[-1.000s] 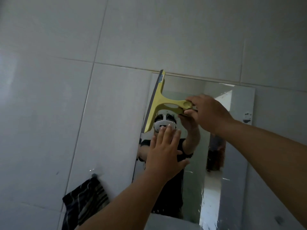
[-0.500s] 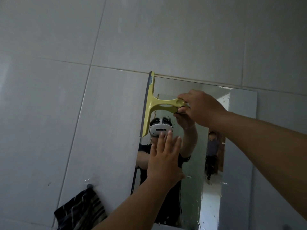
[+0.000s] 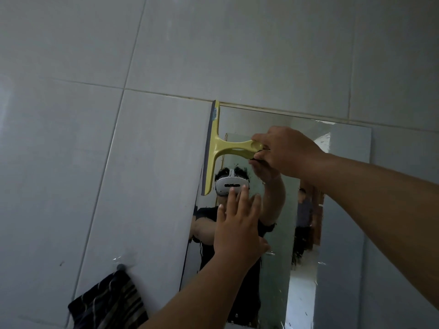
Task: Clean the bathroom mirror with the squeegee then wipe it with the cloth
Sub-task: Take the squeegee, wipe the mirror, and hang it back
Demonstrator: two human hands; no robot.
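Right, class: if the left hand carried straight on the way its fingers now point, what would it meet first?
Probably the lower end of the yellow squeegee, held just above the fingertips of the left hand. The hand looks flat against the mirror, though depth is unclear.

No readable text, label, brand, number or sign appears anywhere. A small bluish sticker (image 3: 214, 113) sits near the top end of the yellow squeegee (image 3: 215, 148), but its print is too blurred to read.
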